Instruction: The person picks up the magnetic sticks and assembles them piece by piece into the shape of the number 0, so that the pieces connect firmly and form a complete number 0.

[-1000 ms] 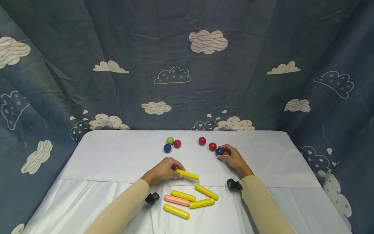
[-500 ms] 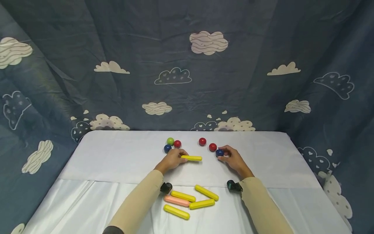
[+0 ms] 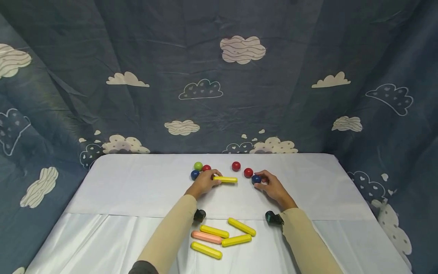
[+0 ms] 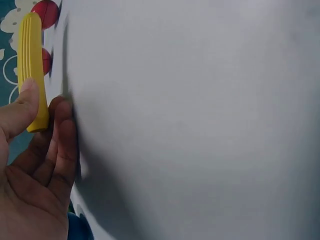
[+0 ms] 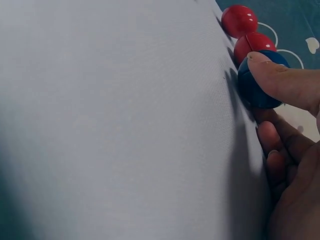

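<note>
My left hand [image 3: 204,182] pinches one end of a yellow ridged stick [image 3: 226,179] between thumb and fingers. The stick points right, toward the red balls, and in the left wrist view the yellow stick [image 4: 31,65] shows grooves along its length. With thumb and fingers my right hand [image 3: 273,186] grips a blue ball [image 3: 256,179] low at the white cloth. One red ball [image 3: 248,172] is right beside that blue ball, and another red ball [image 3: 236,166] lies a little farther left. Thumb and blue ball [image 5: 260,87] show closely in the right wrist view.
Behind my left hand sit a green ball [image 3: 198,166], a second blue ball [image 3: 194,175] and a partly hidden red ball [image 3: 207,167]. Nearer me lie several yellow sticks [image 3: 236,240] and a pink stick [image 3: 206,237]. A dark cloud-print curtain [image 3: 219,76] hangs behind the table.
My left hand has carried the yellow stick forward, from near the other sticks to between the ball groups, and the stick has turned nearly level across. The right hand has stayed at the blue ball.
</note>
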Available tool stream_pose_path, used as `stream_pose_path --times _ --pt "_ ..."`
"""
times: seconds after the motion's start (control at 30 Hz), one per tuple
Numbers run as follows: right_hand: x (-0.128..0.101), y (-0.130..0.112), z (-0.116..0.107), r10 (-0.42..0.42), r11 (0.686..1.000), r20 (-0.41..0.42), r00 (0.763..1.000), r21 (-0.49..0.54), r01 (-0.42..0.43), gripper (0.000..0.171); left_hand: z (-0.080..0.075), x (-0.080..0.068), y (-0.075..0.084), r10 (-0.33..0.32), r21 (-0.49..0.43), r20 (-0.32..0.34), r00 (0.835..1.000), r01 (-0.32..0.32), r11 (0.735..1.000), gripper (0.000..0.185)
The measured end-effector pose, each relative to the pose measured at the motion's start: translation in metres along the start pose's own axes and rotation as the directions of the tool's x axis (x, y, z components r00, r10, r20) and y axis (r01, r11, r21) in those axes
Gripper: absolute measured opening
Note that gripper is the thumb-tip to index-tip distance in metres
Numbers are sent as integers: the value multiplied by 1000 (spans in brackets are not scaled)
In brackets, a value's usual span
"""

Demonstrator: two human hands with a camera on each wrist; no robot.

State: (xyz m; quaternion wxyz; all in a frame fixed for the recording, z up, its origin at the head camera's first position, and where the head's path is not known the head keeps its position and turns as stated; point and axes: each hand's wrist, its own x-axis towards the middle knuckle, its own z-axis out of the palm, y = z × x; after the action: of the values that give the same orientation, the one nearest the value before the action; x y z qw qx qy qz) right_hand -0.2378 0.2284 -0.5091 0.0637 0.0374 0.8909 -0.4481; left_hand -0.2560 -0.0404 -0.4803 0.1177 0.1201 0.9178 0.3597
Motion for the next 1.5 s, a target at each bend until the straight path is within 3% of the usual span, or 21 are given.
stream_pose_path --times 0.4,0.6,0.83,1.1,1.5 --pt "0 -3 1 17 1000 -5 1000 7 -17 45 1 5 -2 -80 -85 -26 996 77 993 17" --pt "-2 -3 -4 22 999 -24 999 -31 -22 45 -1 6 1 -102 -113 0 995 102 988 16" --pt "-10 -20 2 -33 999 24 999 23 32 43 -3 5 -3 -149 -150 -2 989 147 978 17" --pt "-3 -31 11 -99 993 16 995 -60 99 41 -5 9 -2 -113 -173 -9 994 110 979 18" --pt "-5 -33 24 -115 991 -2 993 -66 115 39 2 8 -6 -136 -234 21 990 137 962 16"
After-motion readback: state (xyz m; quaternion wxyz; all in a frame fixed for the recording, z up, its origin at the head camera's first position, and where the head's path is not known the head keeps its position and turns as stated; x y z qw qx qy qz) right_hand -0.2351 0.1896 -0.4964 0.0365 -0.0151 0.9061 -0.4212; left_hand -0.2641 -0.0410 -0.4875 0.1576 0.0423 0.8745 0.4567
